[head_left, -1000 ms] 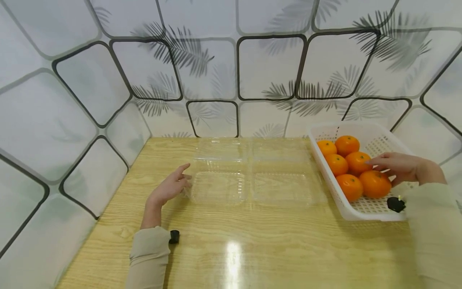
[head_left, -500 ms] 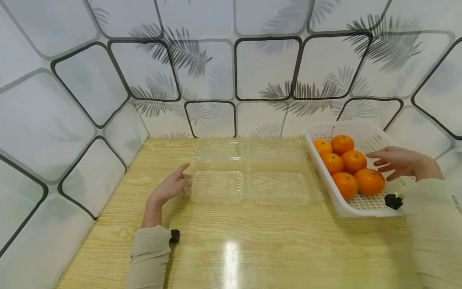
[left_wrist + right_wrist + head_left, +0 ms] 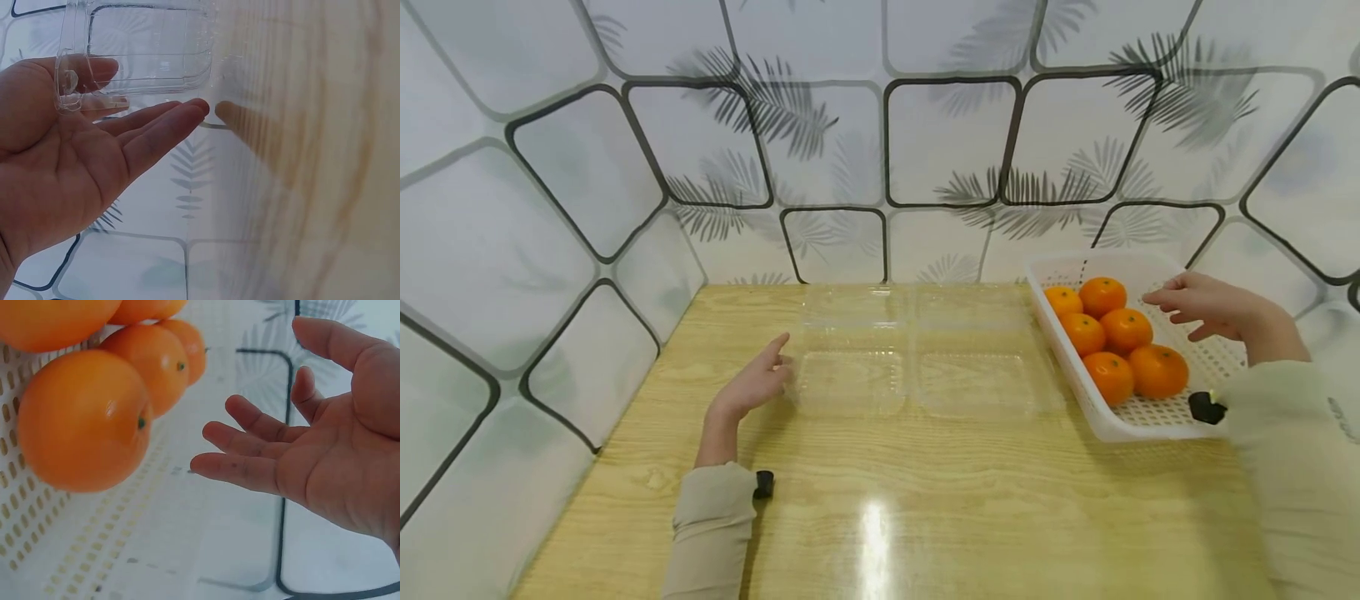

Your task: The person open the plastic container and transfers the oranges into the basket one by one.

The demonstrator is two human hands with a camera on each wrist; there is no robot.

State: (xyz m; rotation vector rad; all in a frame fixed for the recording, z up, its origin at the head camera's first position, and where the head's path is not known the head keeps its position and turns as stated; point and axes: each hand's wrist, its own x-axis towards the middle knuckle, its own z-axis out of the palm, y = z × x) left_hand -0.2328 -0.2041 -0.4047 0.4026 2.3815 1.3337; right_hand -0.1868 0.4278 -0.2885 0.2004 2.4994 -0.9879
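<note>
My left hand (image 3: 752, 387) is at the left edge of the clear plastic boxes (image 3: 850, 382), its fingers loosely extended. In the left wrist view the rim of a clear box (image 3: 147, 78) overlaps the thumb side of the palm-up hand; whether they touch is hard to tell. On the right, my right hand (image 3: 1221, 310) hovers over a white perforated basket (image 3: 1138, 432), fingers spread and holding nothing. Several mandarins (image 3: 1159, 372) lie grouped in the basket's left part. The right wrist view shows a large mandarin (image 3: 84, 422) apart from the fingertips (image 3: 209, 464).
The boxes form two see-through trays side by side, with lids (image 3: 857, 307) folded back towards the patterned wall (image 3: 955, 142). A wood-grain table (image 3: 962, 508) lies beneath everything. Small black devices (image 3: 763, 485) are worn at both wrists.
My right hand has drawn away from the mandarins, lifting up and back over the basket. The left hand stays nearly still. The whole head view has shifted slightly.
</note>
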